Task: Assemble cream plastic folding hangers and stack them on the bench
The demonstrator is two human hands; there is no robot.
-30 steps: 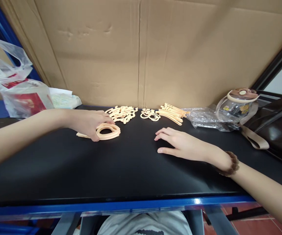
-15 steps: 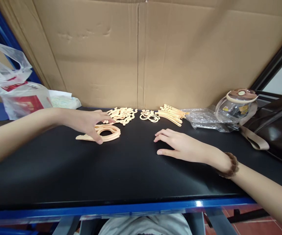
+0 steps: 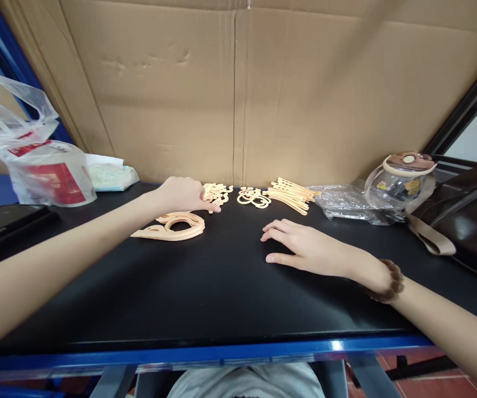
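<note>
My left hand reaches over the far pile of small pale wooden cut-out pieces, its fingertips pinched on pieces at the pile's near edge. Just in front of that hand lies a stack of larger ring-shaped wooden pieces on the black tabletop. My right hand rests flat on the table with fingers spread, holding nothing; a brown scrunchie is on its wrist. A small cluster of looped pieces and a bundle of thin wooden strips lie further back.
A cardboard sheet stands behind the table. At left are a plastic bag, a white packet and a dark phone. At right are crumpled clear plastic, a clear jar with a strap and a dark brown bag.
My left hand let go of the ring-shaped stack and moved back and right to the far pile of small pieces. The right hand stayed still.
</note>
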